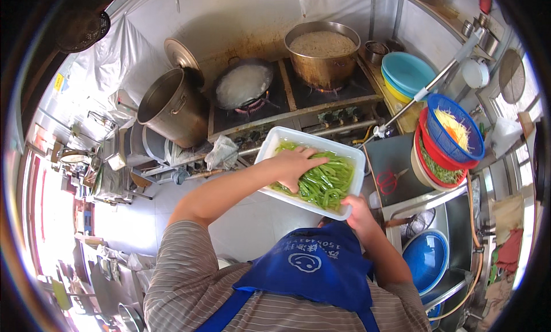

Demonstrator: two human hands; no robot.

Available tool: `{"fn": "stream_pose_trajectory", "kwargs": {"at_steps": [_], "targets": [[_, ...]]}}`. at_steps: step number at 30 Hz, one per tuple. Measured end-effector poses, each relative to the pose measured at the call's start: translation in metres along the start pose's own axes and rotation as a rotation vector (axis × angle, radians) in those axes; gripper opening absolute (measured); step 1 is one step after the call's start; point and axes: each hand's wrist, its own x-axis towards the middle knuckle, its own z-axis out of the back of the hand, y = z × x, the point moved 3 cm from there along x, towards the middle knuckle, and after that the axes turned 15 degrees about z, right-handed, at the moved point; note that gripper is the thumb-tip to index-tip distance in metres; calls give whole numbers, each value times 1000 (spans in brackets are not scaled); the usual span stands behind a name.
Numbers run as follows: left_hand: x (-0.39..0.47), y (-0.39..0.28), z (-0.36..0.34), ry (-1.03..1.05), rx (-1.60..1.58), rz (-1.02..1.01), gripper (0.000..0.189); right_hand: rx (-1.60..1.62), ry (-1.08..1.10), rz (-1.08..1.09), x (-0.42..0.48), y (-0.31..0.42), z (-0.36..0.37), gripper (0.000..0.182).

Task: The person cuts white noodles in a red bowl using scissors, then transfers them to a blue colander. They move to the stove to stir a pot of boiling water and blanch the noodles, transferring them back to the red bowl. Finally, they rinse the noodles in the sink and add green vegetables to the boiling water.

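A white plastic tub [264, 154] is held tilted in front of my body, over the floor by the stove. Cut green vegetable strips [329, 183] lie in it in clear liquid. My right hand [359, 211] grips the tub at its near right corner, thumb over the rim. Spread across the strips is my left hand [297, 166], palm down with fingers apart, pressing on them.
A wok [243, 82] of cloudy liquid and a large steel pot [323, 52] sit over lit burners. At left stands a tall pot [172, 108]. Right are red scissors [387, 182], a blue basket [456, 127] of shreds, and a sink with a blue basin [426, 261].
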Motion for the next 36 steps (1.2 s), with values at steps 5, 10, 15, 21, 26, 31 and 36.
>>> {"fn": "stream_pose_trajectory", "kwargs": {"at_steps": [5, 10, 15, 21, 26, 31, 36], "targets": [[57, 90, 23, -79, -58, 88, 87, -25, 33, 15, 105, -6, -47, 48], [105, 181, 39, -231, -115, 101, 57, -48, -22, 20, 195, -27, -88, 47], [143, 285, 65, -316, -216, 89, 55, -131, -15, 144, 281, -64, -117, 51], [153, 413, 123, -360, -580, 175, 55, -135, -99, 238, 341, -79, -180, 58], [152, 526, 155, -641, -962, 187, 47, -258, -154, 230, 384, -102, -198, 52], [159, 644, 153, -708, -1563, 207, 44, -185, -132, 266, 410, -117, -228, 51], [184, 690, 114, -764, -1729, 727, 52, -167, -267, 266, 416, -127, -228, 52]]}}
